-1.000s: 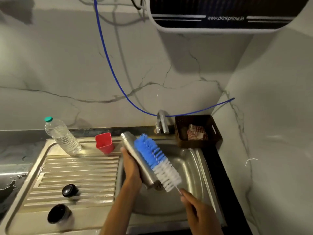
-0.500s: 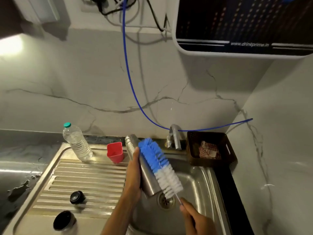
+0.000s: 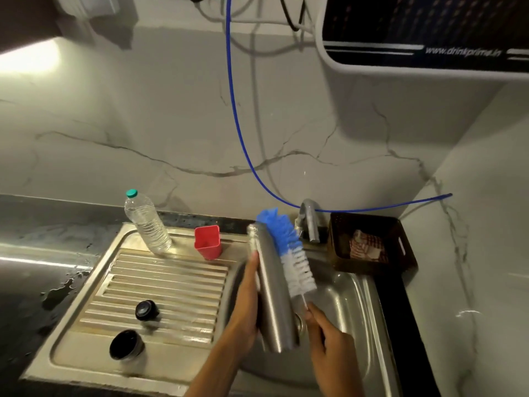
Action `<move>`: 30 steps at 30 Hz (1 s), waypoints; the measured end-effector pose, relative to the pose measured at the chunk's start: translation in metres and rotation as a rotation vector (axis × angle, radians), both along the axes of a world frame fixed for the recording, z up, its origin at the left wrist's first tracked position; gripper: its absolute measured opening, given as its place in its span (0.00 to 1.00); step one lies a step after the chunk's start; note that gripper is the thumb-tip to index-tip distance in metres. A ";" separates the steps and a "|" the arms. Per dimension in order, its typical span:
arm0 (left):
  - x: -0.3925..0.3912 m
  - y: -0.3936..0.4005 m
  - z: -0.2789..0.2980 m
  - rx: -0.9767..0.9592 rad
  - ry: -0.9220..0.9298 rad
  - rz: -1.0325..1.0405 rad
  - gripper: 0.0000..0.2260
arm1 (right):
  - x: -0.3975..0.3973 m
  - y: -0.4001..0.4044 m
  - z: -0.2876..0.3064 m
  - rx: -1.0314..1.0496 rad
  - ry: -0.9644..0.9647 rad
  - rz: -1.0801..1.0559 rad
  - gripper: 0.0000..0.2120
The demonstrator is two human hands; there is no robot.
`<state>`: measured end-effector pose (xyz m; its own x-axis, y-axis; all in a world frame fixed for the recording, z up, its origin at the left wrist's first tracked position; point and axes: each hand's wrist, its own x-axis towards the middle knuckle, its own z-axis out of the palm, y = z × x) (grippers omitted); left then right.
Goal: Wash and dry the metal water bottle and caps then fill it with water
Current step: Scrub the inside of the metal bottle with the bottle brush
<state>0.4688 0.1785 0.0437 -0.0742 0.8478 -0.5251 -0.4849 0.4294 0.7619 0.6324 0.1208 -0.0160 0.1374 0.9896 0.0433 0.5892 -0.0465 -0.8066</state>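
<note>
A plastic bottle [image 3: 147, 223] is standing at the back left of the draining board [image 3: 160, 285], with a red cup [image 3: 208, 242] just beside it. Two black caps [image 3: 146, 310] [image 3: 126, 344] are lying nearer on the ridges. Over the sink [image 3: 355, 308], the left hand [image 3: 246, 308] is gripping the metal bottle [image 3: 273, 293], tilted with its neck pointing away. The right hand [image 3: 329, 343] is clenching the handle of a blue and white brush [image 3: 289, 250], bristles lying against the bottle's side. A tap [image 3: 309, 217] and a dark basket [image 3: 372, 243] are sitting behind.
</note>
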 end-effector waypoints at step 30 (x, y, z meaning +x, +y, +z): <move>-0.031 0.009 0.006 -0.021 0.006 0.197 0.34 | 0.003 -0.023 0.017 0.036 -0.101 0.122 0.16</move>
<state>0.4375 0.1879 0.0499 -0.2409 0.8052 -0.5419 -0.5565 0.3429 0.7568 0.6349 0.0982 0.0012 0.0099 0.9962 0.0866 0.6666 0.0580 -0.7432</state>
